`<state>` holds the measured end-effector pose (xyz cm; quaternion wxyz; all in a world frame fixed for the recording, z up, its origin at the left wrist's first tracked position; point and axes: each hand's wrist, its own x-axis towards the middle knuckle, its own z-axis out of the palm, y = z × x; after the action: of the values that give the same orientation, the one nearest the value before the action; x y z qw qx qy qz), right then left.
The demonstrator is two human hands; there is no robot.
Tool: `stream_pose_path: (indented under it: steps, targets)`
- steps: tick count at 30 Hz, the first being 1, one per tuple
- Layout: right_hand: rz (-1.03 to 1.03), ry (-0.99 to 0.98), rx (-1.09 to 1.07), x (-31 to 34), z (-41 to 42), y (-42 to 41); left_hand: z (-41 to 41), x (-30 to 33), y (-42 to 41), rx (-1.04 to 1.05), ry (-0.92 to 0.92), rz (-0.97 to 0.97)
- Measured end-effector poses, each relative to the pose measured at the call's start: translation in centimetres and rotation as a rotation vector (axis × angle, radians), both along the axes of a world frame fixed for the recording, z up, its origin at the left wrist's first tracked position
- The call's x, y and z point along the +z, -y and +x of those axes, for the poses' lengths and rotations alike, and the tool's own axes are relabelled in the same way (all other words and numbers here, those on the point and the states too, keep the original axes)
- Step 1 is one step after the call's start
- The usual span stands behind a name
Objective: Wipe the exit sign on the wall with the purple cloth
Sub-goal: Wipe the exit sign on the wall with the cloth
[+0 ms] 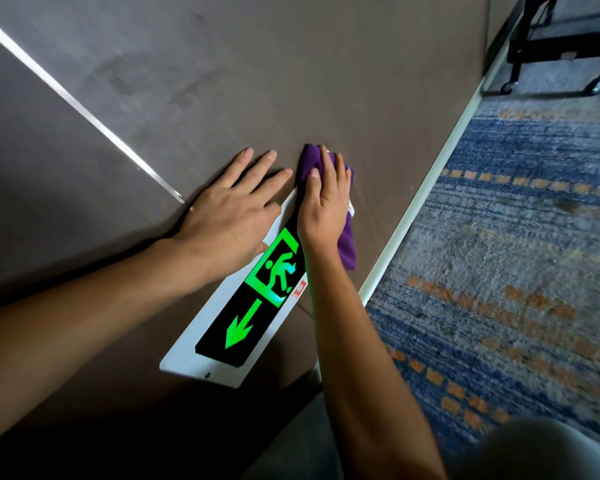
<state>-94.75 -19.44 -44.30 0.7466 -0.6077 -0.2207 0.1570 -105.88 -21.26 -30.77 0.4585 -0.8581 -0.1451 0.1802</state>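
The exit sign (pixel 222 327) is a white-framed black panel with a glowing green running figure and arrow, fixed low on the brown wall (pixel 257 81). My right hand (pixel 323 202) presses the folded purple cloth (pixel 347 244) flat against the sign's far end, fingers laid over the cloth. The cloth sticks out beyond my fingertips and beside my wrist. My left hand (pixel 229 206) lies flat with fingers spread on the wall, its palm overlapping the sign's upper edge. It holds nothing.
A white baseboard (pixel 426 199) runs along the bottom of the wall. Blue carpet with orange dashes (pixel 516 254) covers the floor. A black wheeled cart frame (pixel 561 46) stands at the far end. A bright metal strip (pixel 84 109) crosses the wall.
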Motion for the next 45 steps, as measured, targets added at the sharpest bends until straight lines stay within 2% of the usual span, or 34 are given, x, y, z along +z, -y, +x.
stream_pose_path:
  steps: [3, 11, 15, 24, 30, 38, 45]
  targets:
    - [0.006, -0.042, -0.021, -1.1, 0.3, -0.3, -0.5, 0.0, 0.0, 0.007, -0.033, 0.016]
    - [-0.172, -0.359, 0.051, -5.7, 1.5, 0.1, -0.5, 0.1, 0.1, 0.03, -0.053, -0.005]
    - [-0.128, -0.466, 0.09, -5.5, 1.7, 0.2, -0.6, 0.0, 0.1, 0.028, -0.059, -0.002]
    - [0.032, -0.108, 0.097, 1.0, 1.7, 0.2, -0.3, -0.1, 0.0, 0.031, -0.043, -0.005]
    - [0.065, -0.119, 0.091, 1.4, 1.7, 0.1, -0.4, 0.0, 0.0, 0.011, -0.029, -0.025]
    - [-0.075, -0.296, -0.002, -1.0, 0.8, 0.6, -0.7, 0.1, -0.2, -0.003, -0.017, -0.05]
    - [-0.065, -0.228, 0.005, 1.8, 0.1, 0.2, -0.6, 0.0, -0.1, -0.019, 0.011, -0.07]
